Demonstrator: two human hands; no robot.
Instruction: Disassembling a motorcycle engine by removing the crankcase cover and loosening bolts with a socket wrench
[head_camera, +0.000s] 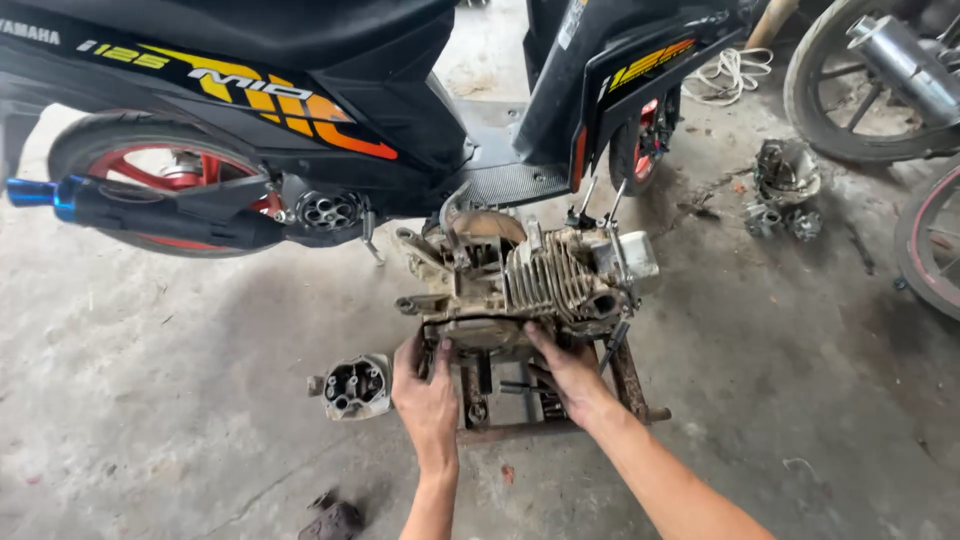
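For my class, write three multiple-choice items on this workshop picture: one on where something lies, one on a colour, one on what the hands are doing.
1. Where does the loose cylinder head lie?
A. on the scooter seat
B. on the floor beside the left hand
C. on top of the engine

2. What colour is the scooter's rear wheel rim?
A. red
B. green
C. white

3. What are the left hand and right hand doing?
A. both rest on the floor
B. both hold a rope
C. both grip the engine on its rusty stand

Answers:
1. B, it sits on concrete just beside that hand.
2. A, red spokes show behind the exhaust.
3. C, fingers press the engine's lower edge.
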